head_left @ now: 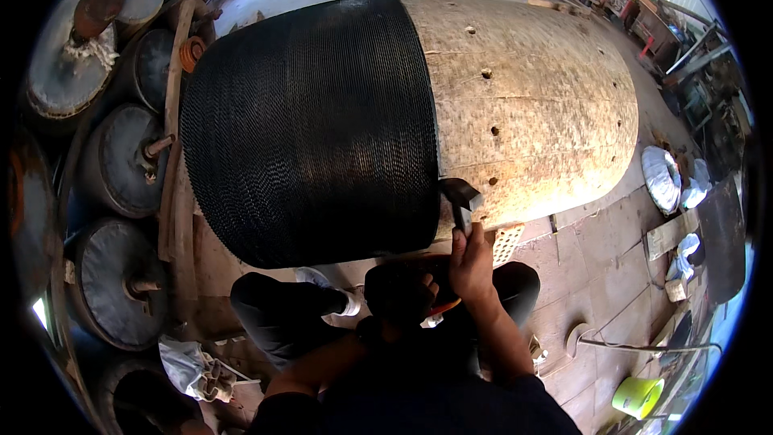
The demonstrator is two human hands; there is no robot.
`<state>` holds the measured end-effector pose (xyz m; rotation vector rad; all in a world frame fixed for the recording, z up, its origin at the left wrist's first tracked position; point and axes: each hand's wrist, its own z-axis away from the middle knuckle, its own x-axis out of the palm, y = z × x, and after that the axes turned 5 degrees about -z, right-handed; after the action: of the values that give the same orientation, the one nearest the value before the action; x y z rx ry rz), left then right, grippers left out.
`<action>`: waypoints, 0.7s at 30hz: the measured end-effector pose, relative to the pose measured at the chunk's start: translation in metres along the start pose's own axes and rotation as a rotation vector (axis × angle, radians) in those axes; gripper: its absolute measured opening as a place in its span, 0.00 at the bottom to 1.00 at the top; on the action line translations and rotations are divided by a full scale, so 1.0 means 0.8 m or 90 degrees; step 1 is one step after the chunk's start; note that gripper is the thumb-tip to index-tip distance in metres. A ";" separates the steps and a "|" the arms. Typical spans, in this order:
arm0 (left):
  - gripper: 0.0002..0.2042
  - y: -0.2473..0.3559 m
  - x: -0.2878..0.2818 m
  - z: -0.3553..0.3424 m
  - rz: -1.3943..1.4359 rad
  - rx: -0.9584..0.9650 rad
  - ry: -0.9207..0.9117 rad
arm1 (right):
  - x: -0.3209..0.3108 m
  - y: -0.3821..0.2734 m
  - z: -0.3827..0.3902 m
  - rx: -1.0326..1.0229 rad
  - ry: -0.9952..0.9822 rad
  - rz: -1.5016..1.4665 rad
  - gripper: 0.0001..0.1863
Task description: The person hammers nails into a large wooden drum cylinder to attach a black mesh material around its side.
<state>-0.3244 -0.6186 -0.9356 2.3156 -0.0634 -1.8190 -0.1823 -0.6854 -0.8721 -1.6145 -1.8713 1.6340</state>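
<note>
In front of me lies a large pale drum [531,97] dotted with small holes. A black, finely ridged covering [314,129] wraps its left part. My right hand [471,266] is closed around the lower end of a short dark tool with a wide, angled head [460,197]. That head is at the covering's right edge, low on the drum's near side; whether it touches cannot be told. My left hand [427,286] is close by, lower and to the left, mostly dark with bent fingertips showing. A black object with an orange edge [445,306] is beside it, partly hidden.
Several dark rollers [121,157] with protruding shafts line the left side, behind a wooden beam [173,129]. A perforated brick [507,243] is under the drum's near side. Rightward are a white wrapped coil [661,180], a metal rod [644,346] and a yellow-green bucket [638,396].
</note>
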 end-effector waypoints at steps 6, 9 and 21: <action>0.08 -0.003 0.040 0.010 -0.003 -0.009 0.141 | -0.017 -0.027 0.021 -0.060 0.173 -0.382 0.20; 0.08 -0.004 0.016 0.008 -0.023 0.032 0.125 | -0.031 -0.049 0.003 -0.099 0.209 -0.383 0.18; 0.14 -0.006 0.035 0.018 0.073 -0.015 0.191 | -0.047 -0.027 -0.016 0.033 -0.052 0.022 0.09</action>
<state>-0.3321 -0.6196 -0.9663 2.4829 -0.1270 -1.3970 -0.1706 -0.7028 -0.8322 -1.5909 -1.8332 1.7733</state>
